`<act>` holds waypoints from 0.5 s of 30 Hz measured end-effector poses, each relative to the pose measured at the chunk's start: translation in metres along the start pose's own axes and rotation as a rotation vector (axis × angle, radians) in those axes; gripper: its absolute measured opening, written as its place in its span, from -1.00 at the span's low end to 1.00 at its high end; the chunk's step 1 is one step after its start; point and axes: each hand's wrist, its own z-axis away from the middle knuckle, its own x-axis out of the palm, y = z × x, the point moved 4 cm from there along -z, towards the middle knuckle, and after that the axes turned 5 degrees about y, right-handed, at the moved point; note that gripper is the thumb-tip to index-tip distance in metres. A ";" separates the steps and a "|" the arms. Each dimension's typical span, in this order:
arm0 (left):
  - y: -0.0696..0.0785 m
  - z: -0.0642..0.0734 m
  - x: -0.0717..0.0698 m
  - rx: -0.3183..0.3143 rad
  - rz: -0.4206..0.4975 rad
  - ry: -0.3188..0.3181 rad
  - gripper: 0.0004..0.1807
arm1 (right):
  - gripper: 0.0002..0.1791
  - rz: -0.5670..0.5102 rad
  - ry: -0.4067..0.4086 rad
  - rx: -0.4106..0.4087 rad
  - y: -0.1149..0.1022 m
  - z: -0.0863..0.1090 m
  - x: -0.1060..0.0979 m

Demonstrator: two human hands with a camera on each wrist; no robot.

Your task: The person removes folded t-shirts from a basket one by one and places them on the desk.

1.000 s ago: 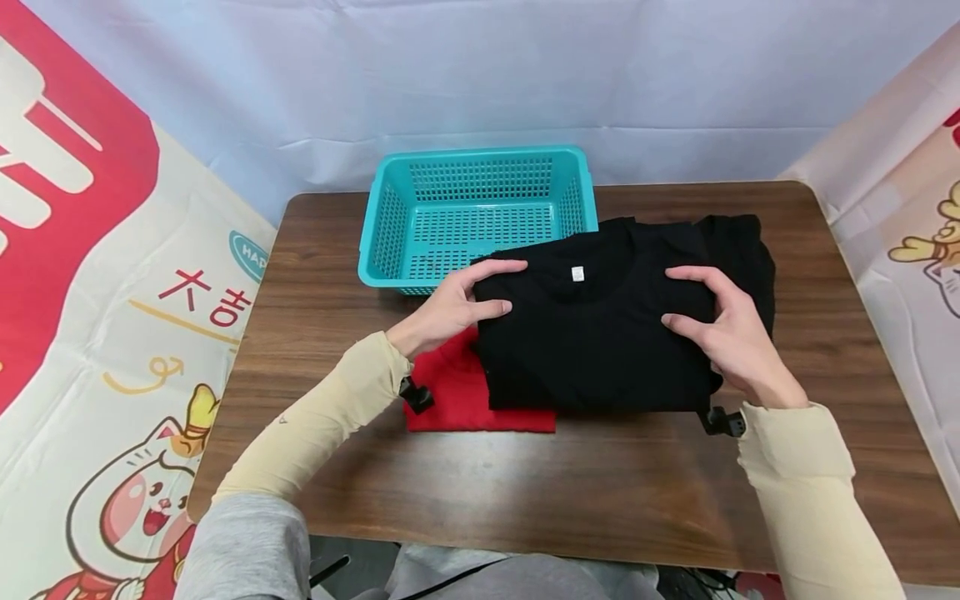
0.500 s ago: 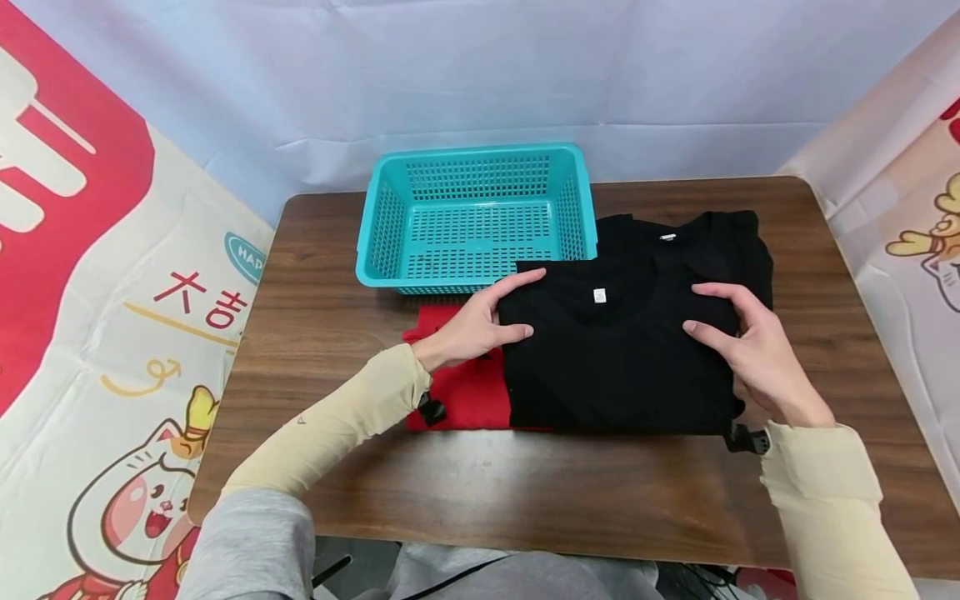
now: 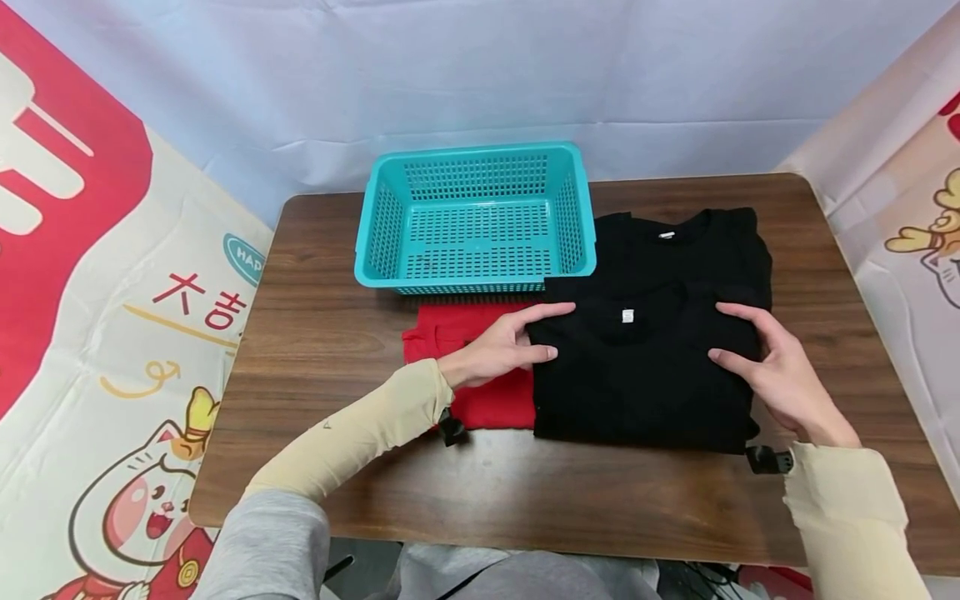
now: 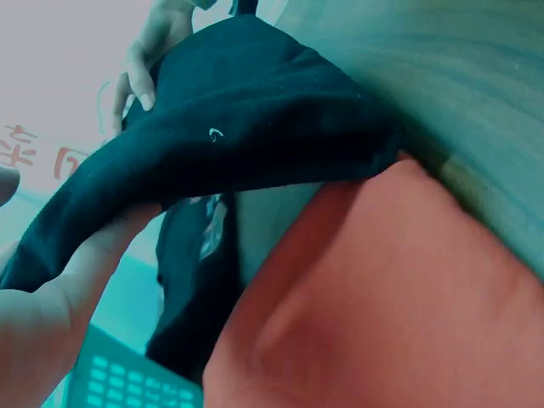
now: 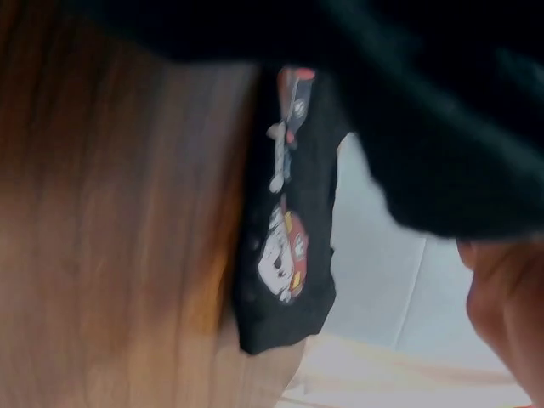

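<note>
A folded black T-shirt point(image 3: 637, 383) with a small white neck tag is stretched between my two hands. My left hand point(image 3: 506, 348) grips its left edge, thumb on top and the other fingers underneath. At the right edge, my right hand point(image 3: 783, 379) holds it the same way. In the left wrist view the held T-shirt point(image 4: 255, 110) hangs raised above the table. A red folded garment point(image 3: 491, 404) lies under my left hand. Behind the held shirt lies a second black T-shirt point(image 3: 693, 254), partly covered; its printed front edge point(image 5: 285, 246) shows in the right wrist view.
A turquoise plastic basket point(image 3: 476, 283) with nothing in it stands at the back of the wooden table point(image 3: 322, 275). A pale cloth backdrop point(image 3: 480, 75) hangs behind the table. A printed cloth point(image 3: 105, 350) hangs along the left side.
Both hands have carried the held black T-shirt rightward and toward the body. It has come away from in front of the basket, uncovering more of the red garment and the other black T-shirt.
</note>
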 end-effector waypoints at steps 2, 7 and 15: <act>-0.003 -0.001 0.005 -0.026 0.036 -0.010 -0.37 | -0.32 0.053 -0.012 0.006 0.004 0.003 -0.004; -0.011 -0.003 0.016 -0.097 0.166 -0.047 -0.41 | -0.34 0.123 -0.045 0.004 0.011 0.011 -0.010; -0.025 -0.006 0.032 -0.154 0.265 -0.088 -0.38 | -0.34 0.227 -0.118 -0.028 0.024 0.023 -0.023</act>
